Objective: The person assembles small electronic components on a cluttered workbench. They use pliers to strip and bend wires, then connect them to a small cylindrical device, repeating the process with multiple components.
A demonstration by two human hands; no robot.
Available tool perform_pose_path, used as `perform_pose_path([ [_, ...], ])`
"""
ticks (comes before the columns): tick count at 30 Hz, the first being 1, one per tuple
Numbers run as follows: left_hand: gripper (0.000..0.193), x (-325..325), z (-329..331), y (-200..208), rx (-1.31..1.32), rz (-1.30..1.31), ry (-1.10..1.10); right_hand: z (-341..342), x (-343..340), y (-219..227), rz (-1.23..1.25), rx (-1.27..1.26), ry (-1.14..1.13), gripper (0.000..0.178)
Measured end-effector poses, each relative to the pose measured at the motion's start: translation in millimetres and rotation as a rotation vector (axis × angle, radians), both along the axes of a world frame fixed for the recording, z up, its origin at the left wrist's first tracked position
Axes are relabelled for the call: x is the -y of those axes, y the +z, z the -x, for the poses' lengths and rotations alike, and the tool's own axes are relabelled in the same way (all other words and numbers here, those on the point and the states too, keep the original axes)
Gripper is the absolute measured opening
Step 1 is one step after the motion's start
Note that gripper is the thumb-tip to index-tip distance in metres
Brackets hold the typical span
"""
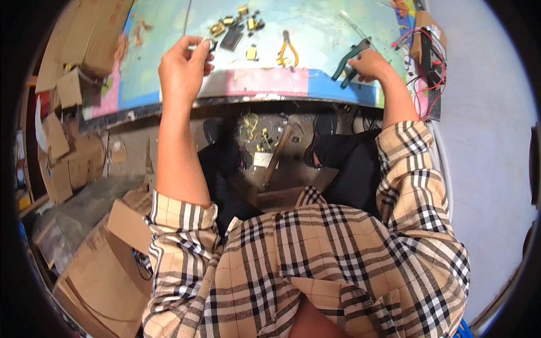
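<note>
Table [315, 34], pale blue top, pink and blue near edge. Cardboard boxes [107, 265], stacked on the floor at left. Right hand [369, 63], on the table's near right edge, fingers clamped on green-handled pliers [350, 61]. Left hand [183, 67], raised over the near left edge, fingertips pinched on a small part [209, 44]. Yellow-handled pliers [287, 49], mid-table. Small yellow and black parts [236, 28], scattered far centre.

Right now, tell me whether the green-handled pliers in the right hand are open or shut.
Open. The two green handles of the pliers spread apart below the right hand, which rests on them at the table edge. The jaws themselves are hidden.
</note>
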State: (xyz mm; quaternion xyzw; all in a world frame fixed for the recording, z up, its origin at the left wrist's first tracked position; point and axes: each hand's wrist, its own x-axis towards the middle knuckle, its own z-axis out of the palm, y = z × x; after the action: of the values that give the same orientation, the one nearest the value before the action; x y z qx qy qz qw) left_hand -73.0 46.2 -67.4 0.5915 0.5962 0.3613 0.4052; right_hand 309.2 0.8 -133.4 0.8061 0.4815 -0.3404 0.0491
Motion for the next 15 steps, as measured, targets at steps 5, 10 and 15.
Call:
perform_pose_path([
  [5, 0.018, 9.3, 18.0, -17.0, -0.096, 0.006, 0.041, 21.9, 6.3, -35.6, -0.004, -0.326, 0.181, 0.037],
  [10, 0.016, 51.8, 35.2, -36.4, -0.376, 0.029, -0.247, 122.7, 53.9, -47.1, 0.091, -0.229, 0.618, 0.029],
  [15, 0.013, 110.7, 23.3, -177.2, -0.305, 0.373, -0.166, 170.9, 122.9, -129.3, 0.683, -0.326, 0.804, 0.029],
])
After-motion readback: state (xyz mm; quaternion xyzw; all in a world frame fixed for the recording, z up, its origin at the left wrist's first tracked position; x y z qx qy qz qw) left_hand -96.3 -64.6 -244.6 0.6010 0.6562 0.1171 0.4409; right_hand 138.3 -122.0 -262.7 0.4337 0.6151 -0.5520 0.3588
